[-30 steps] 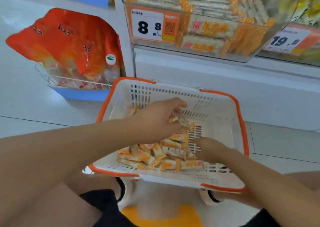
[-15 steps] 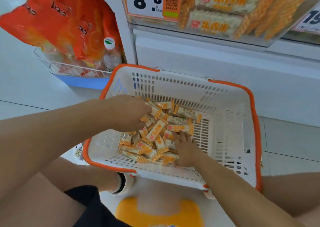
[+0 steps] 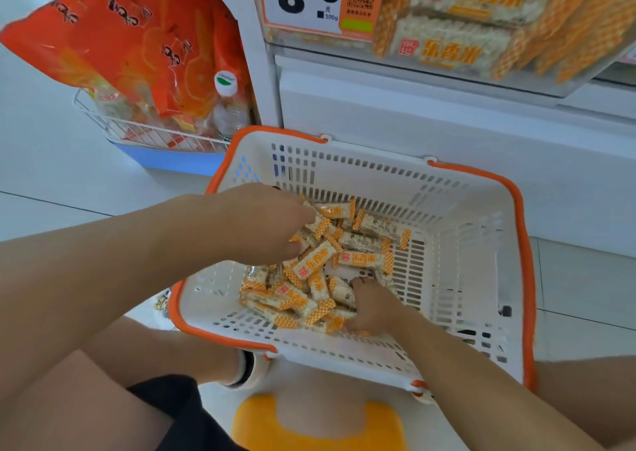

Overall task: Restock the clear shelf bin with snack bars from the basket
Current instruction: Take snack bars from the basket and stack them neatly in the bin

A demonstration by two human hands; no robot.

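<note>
Snack bars (image 3: pixel 315 264) piled loose on the floor of the white basket (image 3: pixel 457 230) with the orange rim, toward its left half. Left hand (image 3: pixel 261 223) sits on top of the pile, fingers curled down into the bars; can't tell if it actually holds any. Right hand (image 3: pixel 370 304) is dug into the near edge of the pile, fingers curled among bars, grip unclear too. Clear shelf bin (image 3: pixel 499 27) is above the basket, holding the same bars, price tag (image 3: pixel 309 0) on its front. Orange bags (image 3: pixel 137 41) in a wire rack at left.

basket (image 3: pixel 481 230) right half bare, top open
</note>
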